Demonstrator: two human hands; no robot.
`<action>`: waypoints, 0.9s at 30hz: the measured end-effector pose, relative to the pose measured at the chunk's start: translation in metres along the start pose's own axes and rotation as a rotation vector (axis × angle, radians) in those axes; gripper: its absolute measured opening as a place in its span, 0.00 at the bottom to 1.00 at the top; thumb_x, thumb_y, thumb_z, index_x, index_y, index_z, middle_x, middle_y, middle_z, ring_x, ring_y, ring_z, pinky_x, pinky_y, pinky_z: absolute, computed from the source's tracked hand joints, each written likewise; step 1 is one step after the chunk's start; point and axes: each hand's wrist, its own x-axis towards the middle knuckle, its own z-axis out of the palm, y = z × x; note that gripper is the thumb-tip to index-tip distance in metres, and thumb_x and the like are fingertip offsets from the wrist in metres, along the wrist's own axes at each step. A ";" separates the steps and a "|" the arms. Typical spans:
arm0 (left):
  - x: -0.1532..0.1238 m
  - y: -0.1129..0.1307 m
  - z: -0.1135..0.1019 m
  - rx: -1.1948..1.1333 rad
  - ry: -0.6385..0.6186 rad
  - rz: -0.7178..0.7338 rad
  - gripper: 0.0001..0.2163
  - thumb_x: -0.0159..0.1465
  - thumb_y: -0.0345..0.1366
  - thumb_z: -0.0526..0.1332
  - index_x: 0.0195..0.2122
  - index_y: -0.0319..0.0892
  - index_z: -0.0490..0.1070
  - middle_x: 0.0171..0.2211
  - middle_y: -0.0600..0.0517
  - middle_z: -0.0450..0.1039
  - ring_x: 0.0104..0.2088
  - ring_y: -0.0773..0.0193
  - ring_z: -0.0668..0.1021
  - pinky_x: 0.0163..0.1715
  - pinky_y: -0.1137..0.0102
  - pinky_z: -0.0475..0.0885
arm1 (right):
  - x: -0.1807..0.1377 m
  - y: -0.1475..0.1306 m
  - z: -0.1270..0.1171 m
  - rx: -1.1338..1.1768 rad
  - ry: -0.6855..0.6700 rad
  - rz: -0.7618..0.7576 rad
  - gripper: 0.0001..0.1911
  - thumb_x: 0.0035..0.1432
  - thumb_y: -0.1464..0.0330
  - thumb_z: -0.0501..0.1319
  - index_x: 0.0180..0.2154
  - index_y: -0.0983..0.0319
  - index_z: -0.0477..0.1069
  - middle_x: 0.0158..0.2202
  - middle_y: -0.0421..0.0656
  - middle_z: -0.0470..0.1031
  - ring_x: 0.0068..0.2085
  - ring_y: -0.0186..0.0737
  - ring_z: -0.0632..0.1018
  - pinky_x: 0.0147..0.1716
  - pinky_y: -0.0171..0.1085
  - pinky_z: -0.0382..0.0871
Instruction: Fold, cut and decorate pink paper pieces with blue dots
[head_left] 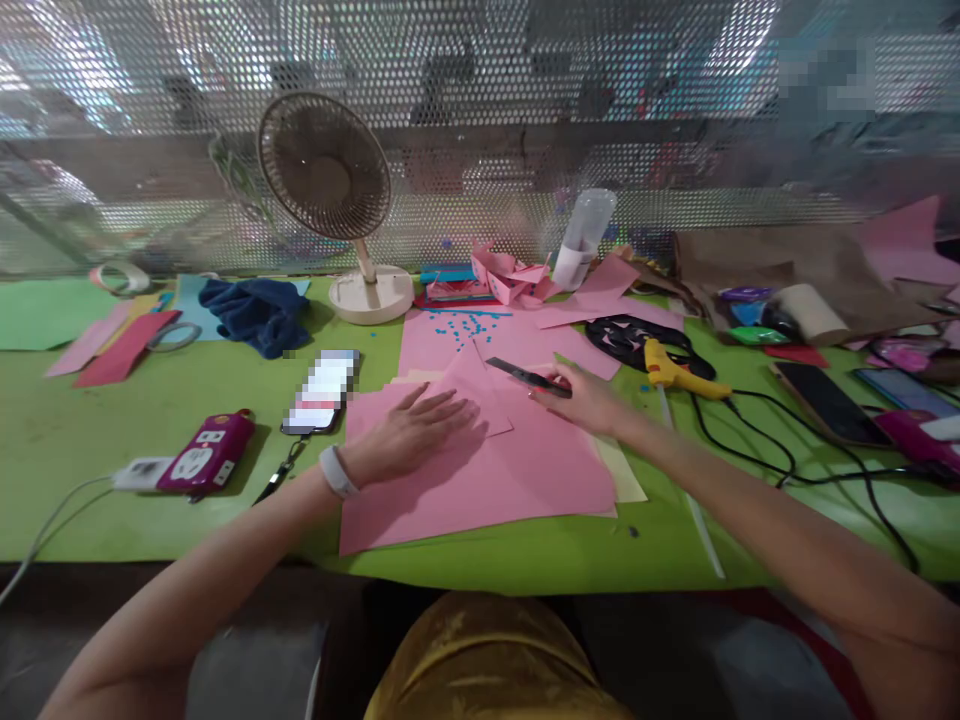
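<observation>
From my remote station I view a green worktop (97,420) carrying a large pink sheet (487,500), centred for two-handed reach. The left hand (416,432) lies spread flat, apparently steadying a smaller pink piece (495,410) on it. The right hand (581,395) pinches a craft knife (536,380); blade contact I cannot confirm.

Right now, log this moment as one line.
left hand: flat on pink paper | right hand: grip closed on cutter | yellow glue gun: right of cutter

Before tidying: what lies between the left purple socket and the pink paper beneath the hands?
The head view shows a phone and strap between that socket and the pink paper.
</observation>
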 end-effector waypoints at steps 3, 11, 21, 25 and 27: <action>-0.003 0.018 0.013 -0.007 0.095 -0.241 0.28 0.72 0.48 0.43 0.71 0.50 0.37 0.70 0.49 0.48 0.70 0.54 0.49 0.67 0.53 0.43 | 0.002 0.005 0.002 -0.226 0.026 -0.158 0.19 0.60 0.59 0.61 0.52 0.54 0.71 0.50 0.45 0.75 0.47 0.47 0.76 0.42 0.41 0.70; -0.005 0.025 0.035 -0.067 0.077 -0.352 0.35 0.65 0.61 0.46 0.70 0.54 0.40 0.71 0.49 0.42 0.69 0.48 0.48 0.66 0.50 0.41 | 0.010 0.021 0.009 -0.378 0.143 -0.282 0.19 0.62 0.62 0.60 0.54 0.56 0.72 0.44 0.48 0.73 0.46 0.48 0.75 0.46 0.45 0.70; -0.003 0.028 0.024 -0.049 0.082 -0.324 0.33 0.66 0.59 0.46 0.70 0.55 0.42 0.71 0.51 0.43 0.70 0.50 0.45 0.66 0.50 0.37 | 0.009 0.034 0.006 -0.384 0.113 -0.298 0.18 0.62 0.63 0.60 0.53 0.58 0.74 0.44 0.49 0.72 0.46 0.48 0.74 0.44 0.44 0.70; -0.002 0.029 0.021 -0.033 0.078 -0.293 0.33 0.67 0.59 0.46 0.70 0.54 0.43 0.70 0.50 0.44 0.70 0.51 0.46 0.66 0.50 0.33 | 0.001 0.030 -0.001 -0.358 0.056 -0.335 0.19 0.62 0.62 0.60 0.53 0.59 0.74 0.46 0.50 0.72 0.47 0.48 0.74 0.46 0.46 0.70; -0.003 0.028 0.023 -0.045 0.070 -0.296 0.33 0.67 0.58 0.46 0.70 0.53 0.42 0.70 0.50 0.44 0.70 0.52 0.48 0.66 0.51 0.35 | -0.005 0.027 -0.003 -0.343 0.019 -0.364 0.19 0.62 0.62 0.60 0.53 0.59 0.74 0.45 0.51 0.72 0.46 0.48 0.74 0.47 0.47 0.69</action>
